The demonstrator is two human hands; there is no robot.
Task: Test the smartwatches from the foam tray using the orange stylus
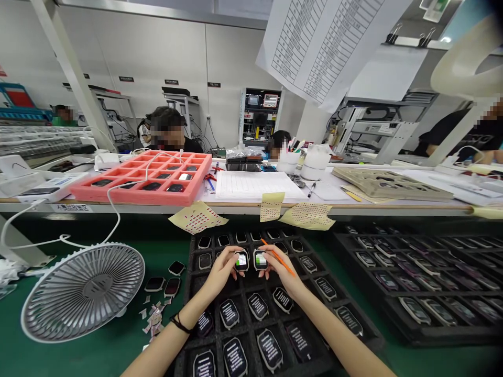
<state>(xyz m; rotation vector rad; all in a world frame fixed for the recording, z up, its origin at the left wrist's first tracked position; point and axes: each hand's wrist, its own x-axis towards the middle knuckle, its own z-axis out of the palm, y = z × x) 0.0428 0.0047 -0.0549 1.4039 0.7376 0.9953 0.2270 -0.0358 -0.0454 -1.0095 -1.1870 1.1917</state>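
My left hand (226,263) holds a square watch case (241,261) with a lit white and green screen, fingers closed round its edge. Close beside it, my right hand (280,266) grips a second watch case (260,259) with a similar lit screen. An orange stick (280,258) lies across the right hand, pointing up and left. Both hands are above a black foam tray (245,327) with compartments. Many compartments hold watch cases; those nearer me, such as one watch (269,350), show white text on dark screens.
A white fan (84,293) stands at left, near loose watches (154,284) and paper scraps (155,320). Another black tray (416,288) of watches is at right. On the shelf are a pink foam tray (135,196), papers (255,186) and a beige tray (393,184). People sit beyond.
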